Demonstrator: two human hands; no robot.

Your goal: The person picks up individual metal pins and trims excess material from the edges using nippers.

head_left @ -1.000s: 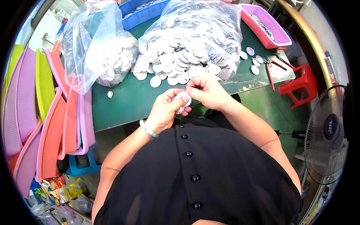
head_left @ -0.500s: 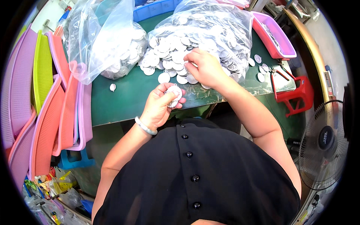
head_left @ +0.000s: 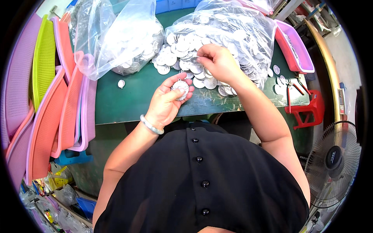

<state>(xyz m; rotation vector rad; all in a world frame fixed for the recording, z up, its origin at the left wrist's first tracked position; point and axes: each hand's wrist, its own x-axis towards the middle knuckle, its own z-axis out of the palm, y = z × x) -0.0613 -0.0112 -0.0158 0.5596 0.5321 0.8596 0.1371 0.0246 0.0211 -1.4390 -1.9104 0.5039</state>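
My left hand [head_left: 165, 101], with a pale bangle [head_left: 151, 125] at the wrist, is closed around silver round medal pendants [head_left: 180, 87] with small loops on top. Its thumb presses on the front one; how many lie behind it I cannot tell. Farther right, my right hand [head_left: 222, 66] reaches over a heap of similar pendants [head_left: 198, 69] spilling from a clear plastic bag [head_left: 254, 29]. Thumb and forefinger come together at the heap, and whether a pendant is between them is too small to make out.
A second filled clear bag [head_left: 134, 48] stands left on the green table [head_left: 128, 103], near one lone pendant [head_left: 121, 84]. Stacked plastic baskets [head_left: 42, 136] line the left. At right are a pink bin [head_left: 293, 46], red-handled pliers [head_left: 297, 89], a red stool [head_left: 311, 110] and a fan [head_left: 333, 157].
The view has shifted slightly, so the table items appear farther right. My left hand has opened its grip a little, showing the front pendant's face; my right hand stays at the heap.
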